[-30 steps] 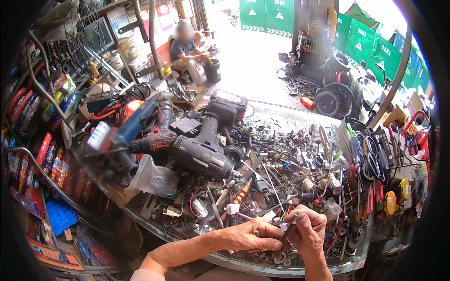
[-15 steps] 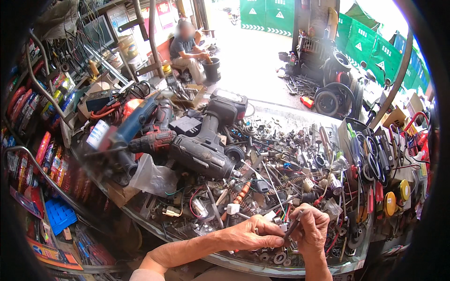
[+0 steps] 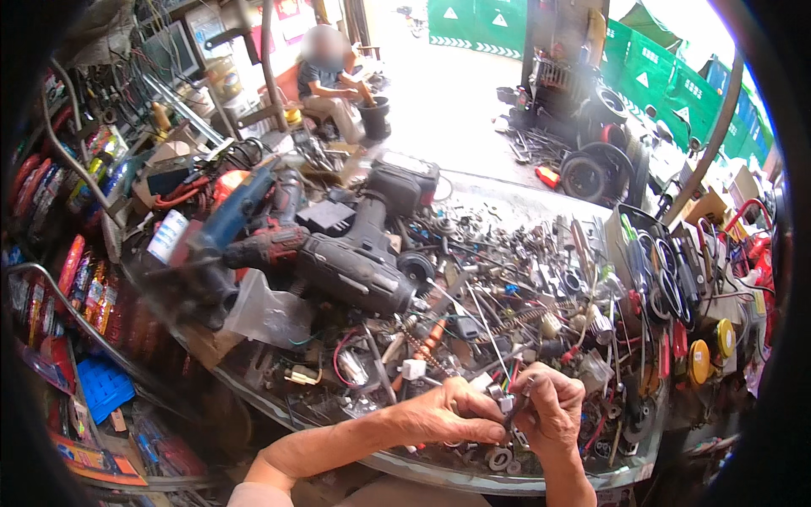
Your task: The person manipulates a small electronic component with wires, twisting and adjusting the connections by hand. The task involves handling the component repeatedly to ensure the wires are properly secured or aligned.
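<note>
Over the near edge of the cluttered bench, my left hand (image 3: 456, 414) pinches with thumb and fingers at one end of a small dark part (image 3: 511, 411). From the other side my right hand (image 3: 551, 409) is closed round the same piece, thumb uppermost. Fingers cover most of it, so its exact kind is hidden. Right beside the fingertips sits a small white connector (image 3: 506, 403) with thin coloured wires. Below the hands, metal washers (image 3: 500, 459) lie near the bench edge.
A large black cordless impact wrench (image 3: 359, 262) and a blue angle grinder (image 3: 241, 215) lie left of a heap of loose screws and fittings. At right stands a tool holder (image 3: 629, 253) with pliers and screwdrivers. Beyond, a seated person (image 3: 325, 89) reaches into a black bucket (image 3: 376, 118).
The view has shifted slightly. My hands stay together, and the dark part, which showed as a short bar between them, is now turned and more covered by my fingers.
</note>
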`<state>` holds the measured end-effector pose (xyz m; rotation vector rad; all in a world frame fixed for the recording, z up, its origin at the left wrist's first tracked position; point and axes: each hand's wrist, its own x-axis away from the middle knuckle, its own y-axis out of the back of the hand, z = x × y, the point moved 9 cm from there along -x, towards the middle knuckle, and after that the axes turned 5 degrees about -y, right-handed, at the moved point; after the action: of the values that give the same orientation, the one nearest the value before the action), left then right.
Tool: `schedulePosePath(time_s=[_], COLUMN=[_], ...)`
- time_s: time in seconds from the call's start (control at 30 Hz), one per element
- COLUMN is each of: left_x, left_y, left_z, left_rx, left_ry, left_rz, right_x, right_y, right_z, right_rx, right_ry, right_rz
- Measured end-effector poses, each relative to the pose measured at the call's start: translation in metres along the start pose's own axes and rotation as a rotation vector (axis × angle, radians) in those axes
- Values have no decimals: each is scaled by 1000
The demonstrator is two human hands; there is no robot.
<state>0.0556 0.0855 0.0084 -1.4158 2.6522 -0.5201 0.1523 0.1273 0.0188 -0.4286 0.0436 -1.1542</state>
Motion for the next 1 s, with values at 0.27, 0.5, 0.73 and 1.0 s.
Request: schedulePosePath(time_s=[0.27, 0.5, 0.73, 1.0], left_x=[1, 2, 3, 0], left_y=[7, 13, 1, 7], left_z=[20, 17, 17, 14], left_rx=[235, 109, 251, 81], left_ry=[165, 119, 134, 68], left_rz=[-127, -158, -18, -113], right_x=[-12, -7, -5, -6], right_y=[3, 2, -7, -2], right_z=[-14, -12, -11, -4], right_rx=[-42, -72, -105, 95], right_ry=[-68, -98, -102, 13], right_rz=[15, 59, 125, 31])
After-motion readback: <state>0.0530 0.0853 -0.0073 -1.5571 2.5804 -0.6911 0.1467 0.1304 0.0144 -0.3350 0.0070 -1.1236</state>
